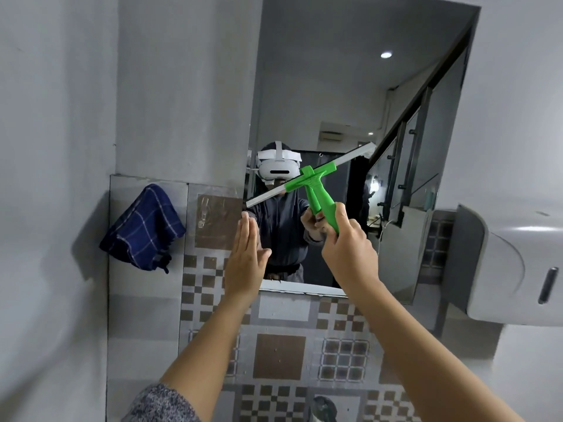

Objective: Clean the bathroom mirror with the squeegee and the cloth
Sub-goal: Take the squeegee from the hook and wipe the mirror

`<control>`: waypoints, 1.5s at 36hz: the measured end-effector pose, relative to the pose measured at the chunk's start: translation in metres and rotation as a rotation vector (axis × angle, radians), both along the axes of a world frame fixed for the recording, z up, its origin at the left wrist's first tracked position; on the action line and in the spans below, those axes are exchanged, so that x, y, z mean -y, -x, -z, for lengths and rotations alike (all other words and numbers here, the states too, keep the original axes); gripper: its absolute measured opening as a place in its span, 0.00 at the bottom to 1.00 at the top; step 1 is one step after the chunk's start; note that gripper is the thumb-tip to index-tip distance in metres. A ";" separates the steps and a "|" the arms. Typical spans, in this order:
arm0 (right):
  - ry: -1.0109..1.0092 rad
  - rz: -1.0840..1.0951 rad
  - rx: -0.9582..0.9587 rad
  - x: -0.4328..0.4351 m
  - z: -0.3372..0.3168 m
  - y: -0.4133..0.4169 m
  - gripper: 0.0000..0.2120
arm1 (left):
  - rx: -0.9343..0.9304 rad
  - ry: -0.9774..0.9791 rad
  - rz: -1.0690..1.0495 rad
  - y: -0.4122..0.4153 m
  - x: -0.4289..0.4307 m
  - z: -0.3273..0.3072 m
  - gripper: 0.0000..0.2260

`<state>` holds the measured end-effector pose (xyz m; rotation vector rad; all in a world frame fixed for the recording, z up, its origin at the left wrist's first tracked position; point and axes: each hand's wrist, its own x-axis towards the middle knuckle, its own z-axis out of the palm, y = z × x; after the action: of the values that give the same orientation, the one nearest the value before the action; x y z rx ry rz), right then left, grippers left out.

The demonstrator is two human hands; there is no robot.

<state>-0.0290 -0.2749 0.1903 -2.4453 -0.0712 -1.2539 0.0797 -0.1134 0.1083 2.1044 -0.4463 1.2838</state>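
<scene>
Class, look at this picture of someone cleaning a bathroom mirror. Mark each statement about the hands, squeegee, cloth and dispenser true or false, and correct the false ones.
1. The right hand holds the green squeegee by its handle. True.
2. The left hand grips the cloth. False: it is open and flat at the mirror's left edge, and the blue checked cloth hangs on the wall to the left.
3. The squeegee blade lies level. False: it tilts, its right end higher.
4. A white dispenser is mounted to the right of the mirror. True.
5. The cloth is red. False: it is dark blue with pale lines.
</scene>
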 end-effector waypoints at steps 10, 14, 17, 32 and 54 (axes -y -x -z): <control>0.258 0.093 0.008 0.047 -0.018 0.011 0.22 | -0.004 -0.023 0.014 0.001 -0.005 -0.001 0.35; 0.325 0.122 0.015 0.073 -0.014 0.015 0.22 | 0.003 -0.008 -0.018 0.004 0.000 -0.005 0.30; 0.341 0.128 0.025 0.090 -0.007 0.016 0.22 | 0.023 -0.017 -0.053 0.003 0.002 -0.012 0.29; 0.184 0.115 0.063 0.151 0.031 0.024 0.22 | 0.166 -0.205 -0.176 -0.009 -0.005 -0.144 0.29; -0.378 0.014 0.070 0.121 0.098 0.007 0.23 | 0.192 -0.279 -0.135 -0.011 -0.009 -0.174 0.30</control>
<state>-0.0357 -0.3959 0.0922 -2.0821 0.1506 -1.2318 0.0909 -0.1044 0.2826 2.2801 -0.6048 1.5887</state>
